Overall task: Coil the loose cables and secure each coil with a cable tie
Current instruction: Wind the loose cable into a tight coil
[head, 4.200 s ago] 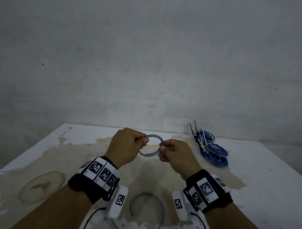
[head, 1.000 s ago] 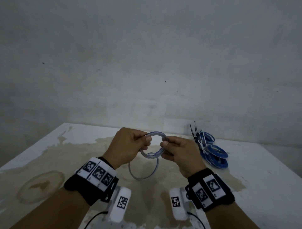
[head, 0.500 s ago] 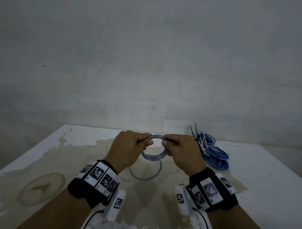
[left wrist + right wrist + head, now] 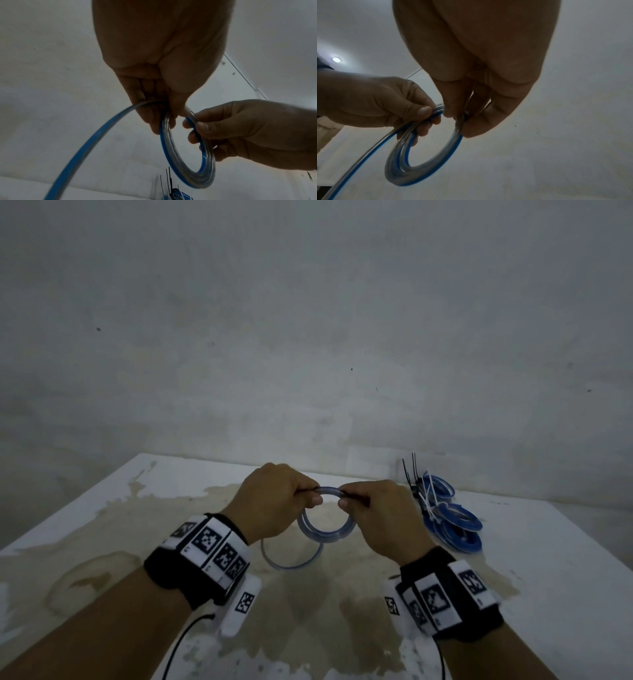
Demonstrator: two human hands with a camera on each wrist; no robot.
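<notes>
A clear cable with a blue stripe is wound into a small coil (image 4: 325, 534) (image 4: 190, 159) (image 4: 426, 167), held above the table between both hands. My left hand (image 4: 279, 501) (image 4: 159, 108) (image 4: 399, 106) pinches the coil's top left with thumb and fingers. My right hand (image 4: 376, 515) (image 4: 471, 121) (image 4: 223, 135) pinches its top right. A loose length of the cable (image 4: 291, 563) (image 4: 85, 142) (image 4: 359, 155) hangs in a loop from the left hand. Its end is out of view.
Several tied blue coils (image 4: 452, 525) lie at the far right of the white, stained table (image 4: 102, 529), with black cable ties (image 4: 409, 470) and white ties (image 4: 430, 505) sticking up. A grey wall stands behind.
The hands have drawn close together at the coil's top. The hanging loop has shortened as more cable went onto the coil.
</notes>
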